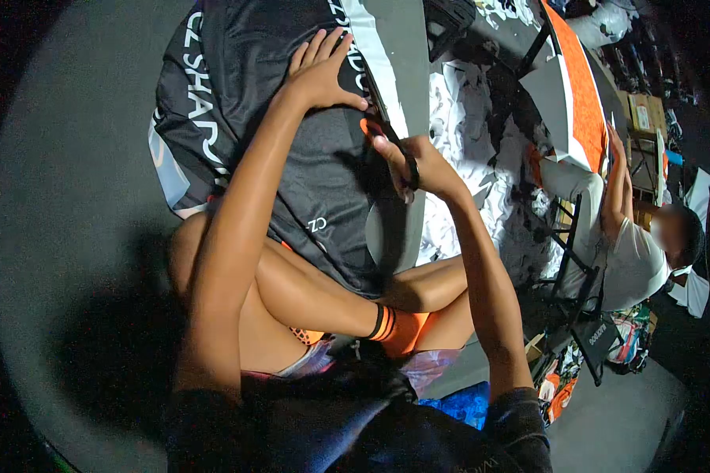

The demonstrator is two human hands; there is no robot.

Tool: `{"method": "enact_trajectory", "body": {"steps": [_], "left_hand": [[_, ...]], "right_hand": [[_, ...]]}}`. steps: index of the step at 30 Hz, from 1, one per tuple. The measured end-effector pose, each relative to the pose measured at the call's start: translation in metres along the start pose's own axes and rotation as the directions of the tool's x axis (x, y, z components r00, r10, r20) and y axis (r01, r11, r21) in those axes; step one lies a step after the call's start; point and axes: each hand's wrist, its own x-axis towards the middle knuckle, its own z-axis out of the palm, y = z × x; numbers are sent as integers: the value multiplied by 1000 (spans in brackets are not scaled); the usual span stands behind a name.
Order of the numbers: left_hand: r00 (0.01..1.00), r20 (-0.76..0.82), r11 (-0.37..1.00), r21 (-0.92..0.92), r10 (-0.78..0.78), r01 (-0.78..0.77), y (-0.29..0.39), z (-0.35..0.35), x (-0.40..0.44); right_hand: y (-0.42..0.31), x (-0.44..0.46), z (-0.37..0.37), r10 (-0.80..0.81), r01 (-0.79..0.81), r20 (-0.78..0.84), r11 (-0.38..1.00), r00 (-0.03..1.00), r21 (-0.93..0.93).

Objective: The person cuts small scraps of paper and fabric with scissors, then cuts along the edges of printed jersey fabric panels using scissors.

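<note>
A black jersey-like fabric [300, 165] with white lettering is spread in front of me over my crossed legs. My left hand [321, 77] lies flat on it, fingers spread, beside a white strip [385, 71] along the cloth's right edge. Just below and right of it, my right hand [422, 169] is closed around a pair of scissors [368, 126] with orange and black handles. The scissors point up along the border between the black cloth and the white strip. Their blades are hard to make out against the dark cloth.
White and dark fabric scraps [457, 181] lie on the right. Beyond them, a person [639, 260] sits by a folding chair [584, 315], one arm reaching to an orange-and-white cloth [580, 87]. Cardboard boxes [645, 114] stand at the far right.
</note>
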Motion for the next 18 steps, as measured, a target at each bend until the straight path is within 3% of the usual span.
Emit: {"method": "enact_trajectory", "body": {"steps": [5, 18], "left_hand": [[1000, 14, 1000, -1, -18, 18, 0, -2, 0], [999, 27, 1000, -15, -23, 23, 3, -6, -1]], "right_hand": [[5, 2, -2, -56, 56, 12, 998, 998, -13], [-7, 20, -3, -8, 7, -41, 999, 999, -32]]}}
